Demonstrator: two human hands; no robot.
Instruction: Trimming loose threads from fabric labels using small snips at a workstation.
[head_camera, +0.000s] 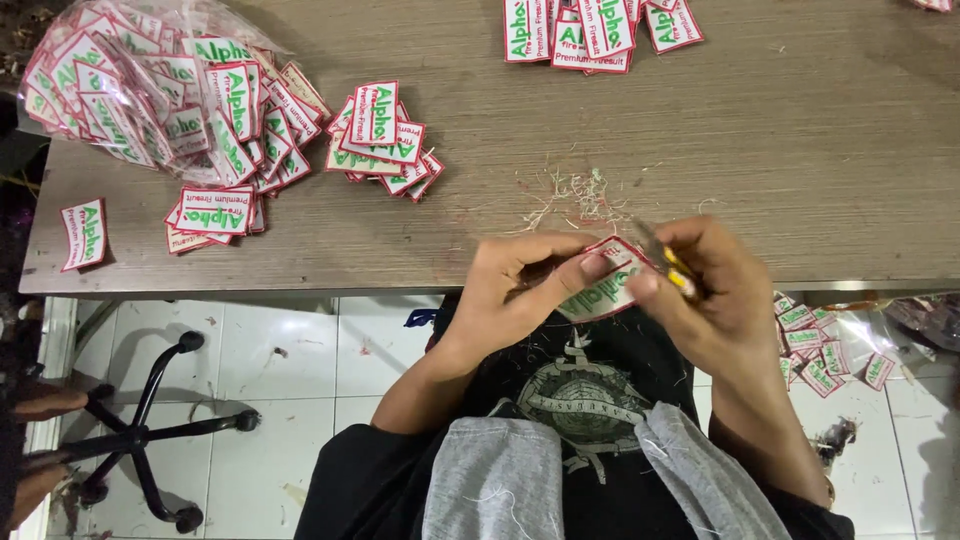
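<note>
White patch (603, 285) btwn left hand (520, 290) & right hand (715, 295)

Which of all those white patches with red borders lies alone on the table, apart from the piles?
The single patch near the table's far left edge. It lies flat by itself, while the others sit in heaps, spill from the plastic bag, or are held in the hands.

Both forearms rise from the lap and meet at the table edge. The left hand (525, 285) curls, thumb and fingers pinched together. The right hand (715, 290) faces it, its fingers closed tight, knuckles outward.
</note>
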